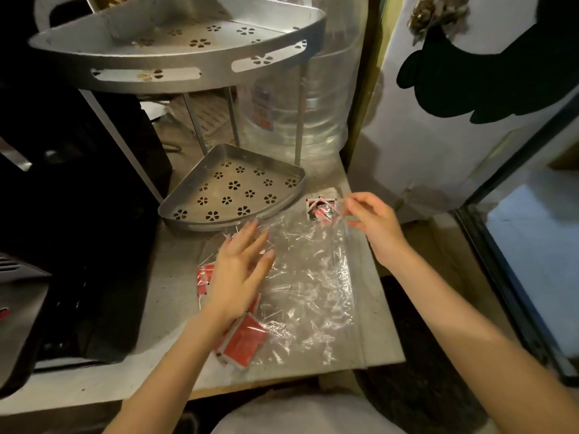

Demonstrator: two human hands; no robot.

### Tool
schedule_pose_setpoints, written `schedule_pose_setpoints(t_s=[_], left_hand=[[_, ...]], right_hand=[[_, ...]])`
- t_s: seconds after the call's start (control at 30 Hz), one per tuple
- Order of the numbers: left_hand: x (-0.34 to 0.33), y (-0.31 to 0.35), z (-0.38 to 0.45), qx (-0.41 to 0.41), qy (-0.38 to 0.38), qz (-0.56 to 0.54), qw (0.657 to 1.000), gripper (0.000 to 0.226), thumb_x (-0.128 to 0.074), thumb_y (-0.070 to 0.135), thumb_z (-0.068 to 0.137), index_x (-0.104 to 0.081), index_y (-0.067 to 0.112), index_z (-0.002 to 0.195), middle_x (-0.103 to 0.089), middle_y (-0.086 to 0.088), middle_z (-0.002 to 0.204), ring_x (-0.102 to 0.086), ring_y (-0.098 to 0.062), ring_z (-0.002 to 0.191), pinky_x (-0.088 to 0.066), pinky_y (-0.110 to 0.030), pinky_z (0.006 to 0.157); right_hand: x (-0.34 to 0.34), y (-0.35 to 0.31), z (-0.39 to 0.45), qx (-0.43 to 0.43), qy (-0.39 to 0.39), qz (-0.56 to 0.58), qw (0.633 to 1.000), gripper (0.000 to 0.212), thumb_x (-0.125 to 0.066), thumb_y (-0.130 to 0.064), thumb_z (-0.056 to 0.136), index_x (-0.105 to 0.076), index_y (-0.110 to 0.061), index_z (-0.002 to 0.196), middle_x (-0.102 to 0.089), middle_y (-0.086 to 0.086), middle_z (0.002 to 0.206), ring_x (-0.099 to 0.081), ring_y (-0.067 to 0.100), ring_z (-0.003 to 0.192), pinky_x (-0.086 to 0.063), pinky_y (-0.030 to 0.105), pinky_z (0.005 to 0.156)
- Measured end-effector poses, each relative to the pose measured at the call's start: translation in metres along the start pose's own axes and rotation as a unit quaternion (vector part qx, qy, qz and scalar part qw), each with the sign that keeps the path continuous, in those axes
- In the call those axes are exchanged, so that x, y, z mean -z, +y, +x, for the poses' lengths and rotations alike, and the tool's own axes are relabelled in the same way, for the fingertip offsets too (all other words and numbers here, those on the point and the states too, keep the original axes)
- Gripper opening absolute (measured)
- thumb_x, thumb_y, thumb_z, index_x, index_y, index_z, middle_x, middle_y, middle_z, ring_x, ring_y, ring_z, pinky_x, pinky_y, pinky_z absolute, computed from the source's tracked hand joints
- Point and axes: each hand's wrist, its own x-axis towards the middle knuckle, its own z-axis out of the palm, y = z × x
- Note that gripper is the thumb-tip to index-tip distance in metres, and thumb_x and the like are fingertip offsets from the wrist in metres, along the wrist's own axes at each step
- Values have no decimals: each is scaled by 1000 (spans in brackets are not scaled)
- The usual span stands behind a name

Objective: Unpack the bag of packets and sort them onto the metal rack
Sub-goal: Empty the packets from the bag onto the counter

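Nearest to me, a stack of red packets (242, 341) lies on the counter (175, 311) at the near-left corner of the clear plastic bag (308, 277), which is spread flat and crinkled across the surface. My left hand (236, 270) hovers over the bag's left side with its fingers straight and spread, holding nothing; more red packets (203, 278) show just left of it. Further out, my right hand (372, 220) has its fingers curled, pinching the far right corner of the bag, and a small bunch of red and white packets (322, 206) sits in that corner just beside the fingertips. Beyond the bag stands the metal rack (233, 189), its lower tray bare, its upper tray (175, 54) bare where I can see it. Behind it is a large clear water bottle (300, 120).
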Motion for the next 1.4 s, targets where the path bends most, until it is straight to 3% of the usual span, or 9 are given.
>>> schedule_pose_setpoints(t_s=[0.2,0.37,0.47,0.53,0.63,0.8,1.03,1.13,1.4], left_hand=[[-6,28,-51,-28,-93,-1,995,60,-38,59,80,-62,18,117,-52,4,134,-40,-3,127,-34,-36,109],[-23,30,-60,-18,-30,-19,999,36,-47,34,88,-65,15,113,-62,-1,124,-45,-4,121,-30,-27,105],[-31,34,-64,-13,-13,-18,1000,32,-49,27,88,-67,13,111,-64,-4,121,-54,-13,119,-32,-30,105],[-36,35,-67,-6,-4,-10,1000,33,-48,29,89,-66,13,112,-65,-3,120,-57,-15,116,-38,-34,105],[-40,35,-69,-21,-1,-9,1000,38,-39,31,90,-67,14,109,-69,1,111,-61,-10,102,-46,-37,97],[-40,38,-76,-19,-32,-16,999,55,-25,47,92,-49,20,132,-51,1,137,-41,-7,130,-30,-34,112],[-47,34,-75,-13,-113,50,992,83,-5,71,78,-8,25,146,-4,10,154,4,1,140,6,-24,114],[-50,31,-74,-26,-127,88,988,83,-11,72,77,1,27,146,5,12,153,10,-1,141,9,-28,115],[-58,23,-72,-54,-104,113,987,62,-16,49,85,-3,29,143,-2,9,152,0,-10,141,7,-33,112]], right_hand=[[-3,-5,-6,7,2,2,1000,9,-54,-9,90,-62,-14,92,-63,10,99,-61,13,87,-51,27,81],[-15,-21,-34,112,5,-200,973,58,-55,-18,90,-28,-17,141,-47,0,133,-45,10,119,-37,25,100],[-24,-29,-65,152,0,-289,945,30,-57,-36,87,-57,-14,107,-64,4,103,-58,13,89,-45,18,74],[-33,-28,-83,82,-72,-371,922,43,-54,-56,81,-61,-13,77,-63,1,72,-56,15,66,-41,25,58],[-47,-10,-99,34,-144,-464,873,51,-49,-64,79,-54,-16,61,-53,-3,56,-51,15,57,-38,28,55],[-45,9,-104,53,-142,-386,910,23,-50,-26,90,-57,-20,70,-53,-7,59,-58,20,66,-50,37,65],[-23,8,-97,11,-73,-242,967,24,-49,-23,93,-58,-14,72,-64,-2,64,-62,12,56,-52,28,63],[-8,4,-91,-9,-60,-202,977,22,-50,-20,92,-57,-18,71,-65,-2,63,-60,6,49,-48,16,54],[49,-12,-60,-139,-53,-115,982,5,-60,-9,86,-64,-7,85,-67,8,71,-60,14,58,-51,26,58]])
